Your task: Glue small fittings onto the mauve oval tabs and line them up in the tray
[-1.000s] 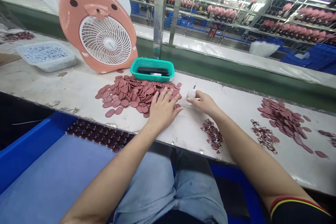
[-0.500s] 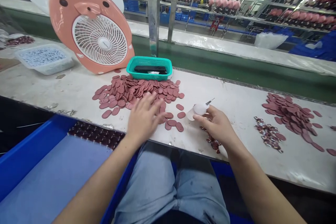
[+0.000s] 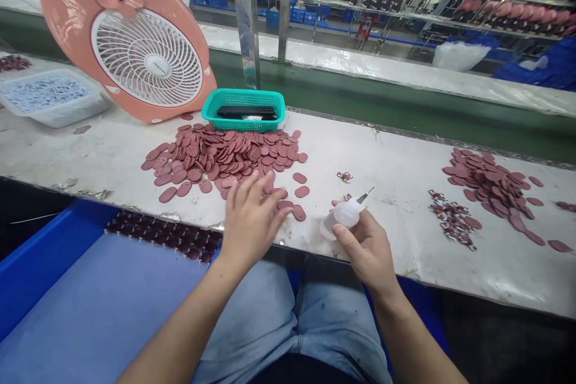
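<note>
Pulling back toward the near table edge since the earlier frames: the right hand (image 3: pixel 369 247) has drawn the small white squeeze bottle (image 3: pixel 342 216) from beside the disc pile to the near rim, fingers wrapped around it, metal needle tip pointing up and away. Left hand (image 3: pixel 249 219) also came nearer, now flat with fingers spread wide at the near fringe of the big pile of reddish oval discs (image 3: pixel 225 156), fingertips touching a few loose discs, nothing gripped. Several discs dragged out of the pile lie between the hands. Teal basket (image 3: pixel 245 111) sits behind the pile, pink fan (image 3: pixel 121 42) left of it. Second disc heap (image 3: pixel 492 186) and a small clump of dark bits (image 3: pixel 452 219) are well apart on the right. Bare table (image 3: pixel 396 168) stretches open between bottle and right heap. Blue bin (image 3: pixel 54 288) below the near edge, left.
</note>
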`<state>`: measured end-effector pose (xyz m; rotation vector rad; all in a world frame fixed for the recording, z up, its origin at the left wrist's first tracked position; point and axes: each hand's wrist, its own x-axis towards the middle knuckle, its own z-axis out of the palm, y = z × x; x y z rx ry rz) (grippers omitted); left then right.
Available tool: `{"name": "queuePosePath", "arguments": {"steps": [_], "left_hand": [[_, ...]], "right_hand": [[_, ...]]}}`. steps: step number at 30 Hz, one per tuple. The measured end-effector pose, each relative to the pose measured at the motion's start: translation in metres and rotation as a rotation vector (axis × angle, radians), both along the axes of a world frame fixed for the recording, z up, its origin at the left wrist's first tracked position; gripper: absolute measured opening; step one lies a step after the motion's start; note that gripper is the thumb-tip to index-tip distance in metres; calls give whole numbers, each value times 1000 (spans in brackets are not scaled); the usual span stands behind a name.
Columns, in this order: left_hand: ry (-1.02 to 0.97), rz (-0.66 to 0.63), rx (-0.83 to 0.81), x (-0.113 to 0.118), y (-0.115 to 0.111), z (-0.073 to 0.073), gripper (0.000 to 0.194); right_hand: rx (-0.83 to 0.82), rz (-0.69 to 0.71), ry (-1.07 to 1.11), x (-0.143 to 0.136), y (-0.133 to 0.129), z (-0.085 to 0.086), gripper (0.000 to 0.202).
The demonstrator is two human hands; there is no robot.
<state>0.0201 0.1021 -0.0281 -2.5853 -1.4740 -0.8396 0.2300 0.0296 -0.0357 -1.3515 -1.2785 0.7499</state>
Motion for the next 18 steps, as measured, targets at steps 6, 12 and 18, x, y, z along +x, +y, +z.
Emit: {"name": "queuePosePath", "arguments": {"steps": [6, 12, 18], "left_hand": [[-106, -74, -100, 30, -5, 7, 10], [-731, -189, -485, 10, -48, 4, 7], [-1161, -203, -836, -15, -91, -15, 15]], "right_hand": [[29, -43, 139, -5, -15, -3, 31], [-34, 65, 322, -32, -29, -4, 23], [-217, 243, 577, -68, -41, 0, 30]]}}
